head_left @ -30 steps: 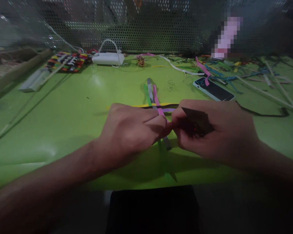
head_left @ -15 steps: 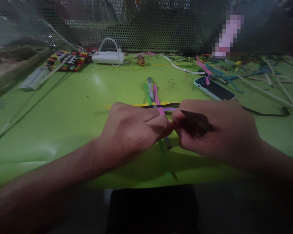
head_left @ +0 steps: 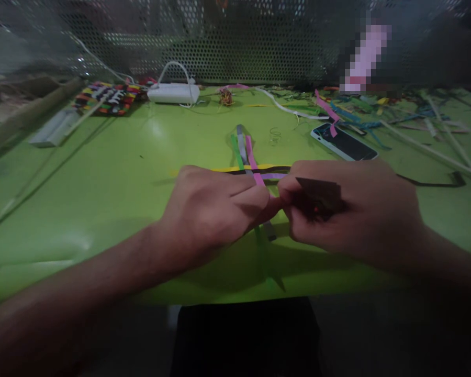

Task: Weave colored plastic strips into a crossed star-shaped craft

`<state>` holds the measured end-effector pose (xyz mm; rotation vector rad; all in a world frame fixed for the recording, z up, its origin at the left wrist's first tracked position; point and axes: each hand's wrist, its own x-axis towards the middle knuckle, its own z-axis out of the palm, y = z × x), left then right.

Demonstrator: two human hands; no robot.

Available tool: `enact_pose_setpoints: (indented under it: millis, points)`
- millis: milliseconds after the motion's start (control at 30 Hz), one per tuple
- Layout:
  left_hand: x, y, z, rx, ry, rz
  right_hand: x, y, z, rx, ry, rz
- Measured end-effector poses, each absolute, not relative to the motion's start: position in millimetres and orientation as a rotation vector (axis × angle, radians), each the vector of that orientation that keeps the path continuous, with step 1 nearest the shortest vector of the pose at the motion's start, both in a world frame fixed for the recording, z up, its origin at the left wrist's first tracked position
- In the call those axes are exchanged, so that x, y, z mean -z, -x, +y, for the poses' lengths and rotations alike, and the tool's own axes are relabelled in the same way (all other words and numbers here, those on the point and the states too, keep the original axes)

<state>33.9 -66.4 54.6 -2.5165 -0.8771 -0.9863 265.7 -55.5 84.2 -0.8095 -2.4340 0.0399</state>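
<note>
Coloured strips (head_left: 258,178) were crossed, ends left loose; dark flat piece (head_left: 322,195) gripped in right hand (head_left: 361,212), left hand (head_left: 214,207) clenched.

phone (head_left: 347,145) in pale case, thin coil (head_left: 275,137), white box (head_left: 172,93), perforated screen (head_left: 243,58) behind them

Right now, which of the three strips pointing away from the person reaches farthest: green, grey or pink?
The grey strip: it lies between the green strip and pink strip, and its far end extends beyond theirs.
</note>
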Motion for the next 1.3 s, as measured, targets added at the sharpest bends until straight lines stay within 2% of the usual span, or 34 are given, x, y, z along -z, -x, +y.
enact_pose_setpoints:
  millis: [167,267,367,467,567,833,967,1300]
  points:
    - [-55,-33,-68,0.963,2.540,-0.929,-85,-266,-55,-0.166,0.867,-2.446]
    - [-57,-36,-70,1.066,2.461,-0.905,-90,-266,-59,-0.299,0.984,-2.364]
    - [-59,-37,-74,1.181,2.395,-0.851,-93,-266,-62,-0.553,1.022,-2.209]
    - [-60,-37,-78,1.152,2.435,-0.852,-96,-265,-63,-0.853,1.022,-2.110]
    - [-60,-36,-80,1.121,2.440,-0.829,-98,-264,-64,-1.002,1.028,-2.029]
    - [-60,-39,-82,1.059,2.368,-0.685,-97,-258,-70,-0.986,1.099,-1.989]
    - [-64,-35,-92,0.908,2.463,-0.686,-98,-258,-73,-0.898,1.126,-2.011]
    - [-67,-35,-99,0.849,2.480,-0.797,-93,-256,-72,-0.750,1.068,-2.078]
